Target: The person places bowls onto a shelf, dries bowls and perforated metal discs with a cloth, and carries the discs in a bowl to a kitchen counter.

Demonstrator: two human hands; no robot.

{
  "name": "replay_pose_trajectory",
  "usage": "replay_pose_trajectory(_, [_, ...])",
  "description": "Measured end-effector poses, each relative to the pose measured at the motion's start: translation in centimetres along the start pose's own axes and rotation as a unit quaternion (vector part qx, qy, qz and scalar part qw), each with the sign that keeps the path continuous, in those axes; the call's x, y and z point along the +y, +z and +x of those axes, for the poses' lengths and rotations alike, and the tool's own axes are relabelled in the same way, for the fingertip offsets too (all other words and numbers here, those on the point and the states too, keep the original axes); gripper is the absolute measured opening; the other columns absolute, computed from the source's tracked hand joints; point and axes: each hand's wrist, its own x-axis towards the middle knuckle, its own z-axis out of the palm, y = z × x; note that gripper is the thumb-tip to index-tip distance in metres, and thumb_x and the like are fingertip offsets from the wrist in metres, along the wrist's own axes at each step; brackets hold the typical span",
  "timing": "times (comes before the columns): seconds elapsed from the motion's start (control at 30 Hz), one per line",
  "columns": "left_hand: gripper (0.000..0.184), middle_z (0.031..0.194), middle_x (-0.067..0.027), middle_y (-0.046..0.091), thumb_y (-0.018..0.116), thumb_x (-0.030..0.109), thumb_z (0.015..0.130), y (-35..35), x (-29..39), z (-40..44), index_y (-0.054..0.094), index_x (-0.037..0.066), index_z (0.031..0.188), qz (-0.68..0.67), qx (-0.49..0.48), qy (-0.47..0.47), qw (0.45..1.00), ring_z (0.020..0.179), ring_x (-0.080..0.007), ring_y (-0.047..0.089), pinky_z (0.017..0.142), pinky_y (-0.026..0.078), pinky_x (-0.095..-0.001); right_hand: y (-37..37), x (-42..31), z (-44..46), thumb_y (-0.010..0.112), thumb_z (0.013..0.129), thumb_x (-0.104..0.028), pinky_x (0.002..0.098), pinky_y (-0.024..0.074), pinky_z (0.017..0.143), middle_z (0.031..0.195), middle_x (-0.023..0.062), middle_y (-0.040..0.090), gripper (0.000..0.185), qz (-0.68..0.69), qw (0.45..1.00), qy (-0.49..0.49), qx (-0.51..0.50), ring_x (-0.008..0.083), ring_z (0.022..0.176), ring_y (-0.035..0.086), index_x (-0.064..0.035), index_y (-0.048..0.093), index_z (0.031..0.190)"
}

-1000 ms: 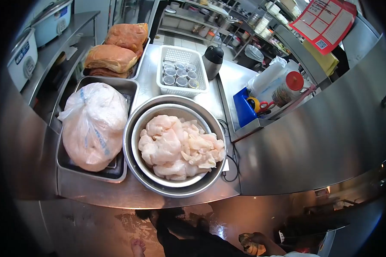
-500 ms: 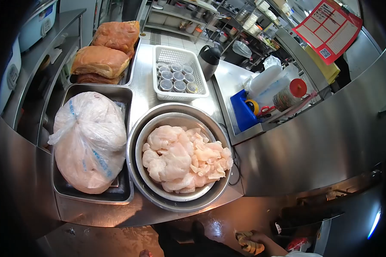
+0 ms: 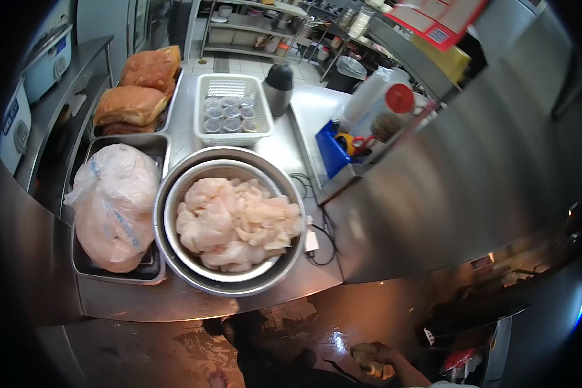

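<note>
At the bottom edge, my right hand (image 3: 388, 354) is closed around a crumpled yellowish-brown thing (image 3: 370, 366), perhaps a cloth or a glove; it is too blurred to name surely. Only a small part of my left hand (image 3: 218, 379) shows low in the view, and its fingers cannot be made out. Both hands are below the counter edge, apart from the food. Raw pale chicken pieces (image 3: 233, 220) fill a steel bowl (image 3: 174, 194) nested inside a larger steel bowl (image 3: 163, 242).
Left of the bowls, a tied clear bag of pale meat (image 3: 113, 207) lies in a metal tray (image 3: 152, 275). Behind are browned loaf-like blocks (image 3: 132, 105), a white basket (image 3: 234, 84) of small lidded cups, a dark jug (image 3: 279, 87) and a blue bin (image 3: 330, 150). A cable (image 3: 333, 246) lies beside the bowls.
The view has swung, so the counter and its contents appear further left. More of the cable and a white plug-like piece now show. The right hand still holds the crumpled thing.
</note>
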Motion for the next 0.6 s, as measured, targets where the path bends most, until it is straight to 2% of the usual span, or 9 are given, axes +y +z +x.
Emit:
replay_pose_trajectory(0.1, [0.009, 0.079, -0.002, 0.053, 0.054, 0.017, 0.099, 1.8, -1.0, -2.1, 0.051, 0.014, 0.107, 0.059, 0.003, 0.012, 0.998, 0.059, -0.0143, 0.053, 0.044, 0.042, -0.0281, 3.0, 9.8, 1.4, 0.079, 0.076, -0.039, 0.0374, 0.0447, 0.103, 0.13, 0.0169, 0.062, 0.071, -0.071, 0.994, -0.056, 0.063, 0.0309, 0.121, 0.058, -0.0045, 0.056, 0.133])
replay_pose_trajectory(0.2, [0.009, 0.079, -0.0017, 0.053, 0.054, 0.018, 0.099, 4.1, -1.8, -4.6, 0.051, 0.014, 0.107, 0.128, 0.015, 0.033, 0.991, 0.059, -0.0142, 0.053, 0.044, 0.042, -0.028, 9.0, 26.3, 4.7, 0.083, 0.069, -0.042, 0.0378, 0.046, 0.102, 0.129, 0.0184, 0.062, 0.077, -0.068, 0.987, -0.115, 0.087, 0.0306, 0.12, 0.059, -0.0048, 0.057, 0.132])
replay_pose_trajectory(0.27, [0.009, 0.079, -0.0016, 0.053, 0.054, 0.018, 0.099, 6.8, -2.8, -6.4, 0.051, 0.014, 0.107, 0.177, 0.019, 0.058, 0.982, 0.059, -0.0141, 0.053, 0.044, 0.042, -0.028, 13.5, 31.7, 3.1, 0.087, 0.062, -0.044, 0.0384, 0.048, 0.099, 0.127, 0.019, 0.062, 0.083, 0.253, 0.949, -0.118, 0.145, 0.0308, 0.117, 0.06, -0.0045, 0.059, 0.129])
replay_pose_trajectory(0.33, [0.009, 0.079, -0.0014, 0.053, 0.054, 0.018, 0.099, 10.0, -4.2, -8.6, 0.051, 0.014, 0.107, 0.234, 0.014, 0.088, 0.968, 0.059, -0.0141, 0.053, 0.043, 0.042, -0.0279, 16.6, 38.6, 2.1, 0.087, 0.062, -0.044, 0.0408, 0.0491, 0.098, 0.127, 0.0189, 0.062, 0.085, 0.302, 0.934, -0.102, 0.164, 0.0331, 0.117, 0.06, -0.0052, 0.057, 0.131])
replay_pose_trajectory(0.4, [0.009, 0.079, -0.0012, 0.053, 0.054, 0.018, 0.099, 14.4, -5.5, -10.6, 0.051, 0.014, 0.107, 0.31, -0.006, 0.126, 0.942, 0.059, -0.014, 0.053, 0.043, 0.042, -0.0278, 21.9, 47.5, 6.9, 0.084, 0.069, -0.041, 0.045, 0.0494, 0.099, 0.128, 0.0184, 0.061, 0.082, 0.112, 0.981, -0.072, 0.144, 0.0373, 0.12, 0.058, -0.0071, 0.053, 0.136])
replay_pose_trajectory(0.47, [0.009, 0.079, -0.001, 0.053, 0.054, 0.018, 0.099, 20.3, -6.1, -11.5, 0.051, 0.014, 0.107, 0.411, -0.044, 0.159, 0.896, 0.059, -0.0139, 0.053, 0.043, 0.042, -0.0278, 20.0, 45.2, 2.4, 0.091, 0.052, -0.044, 0.0447, 0.0517, 0.095, 0.119, 0.0189, 0.065, 0.089, 0.176, 0.958, 0.146, 0.174, 0.0368, 0.114, 0.062, -0.0086, 0.059, 0.127])
replay_pose_trajectory(0.5, [0.009, 0.079, -0.0009, 0.053, 0.055, 0.018, 0.099, 23.6, -6.4, -12.1, 0.051, 0.015, 0.107, 0.469, -0.067, 0.171, 0.864, 0.059, -0.0139, 0.053, 0.043, 0.042, -0.0278, 18.6, 44.5, 0.8, 0.09, 0.055, -0.042, 0.0445, 0.0508, 0.096, 0.121, 0.0176, 0.065, 0.083, 0.214, 0.935, 0.159, 0.235, 0.0346, 0.113, 0.062, -0.0118, 0.059, 0.127])
replay_pose_trajectory(0.57, [0.009, 0.078, -0.0007, 0.053, 0.055, 0.018, 0.099, 30.8, -7.9, -13.1, 0.051, 0.015, 0.107, 0.596, -0.117, 0.18, 0.774, 0.059, -0.0138, 0.053, 0.043, 0.042, -0.0277, 17.6, 46.0, 2.6, 0.085, 0.068, -0.037, 0.0446, 0.0492, 0.099, 0.126, 0.0174, 0.062, 0.076, 0.342, 0.878, 0.158, 0.295, 0.0374, 0.116, 0.059, -0.0173, 0.054, 0.134])
replay_pose_trajectory(0.6, [0.009, 0.078, -0.0007, 0.053, 0.055, 0.018, 0.099, 34.5, -8.6, -13.3, 0.051, 0.015, 0.106, 0.66, -0.138, 0.183, 0.716, 0.059, -0.0138, 0.053, 0.043, 0.042, -0.0277, 14.4, 45.6, 1.5, 0.082, 0.072, -0.035, 0.0466, 0.0498, 0.097, 0.126, 0.0183, 0.062, 0.077, 0.366, 0.871, 0.185, 0.271, 0.0385, 0.117, 0.059, -0.0199, 0.048, 0.14])
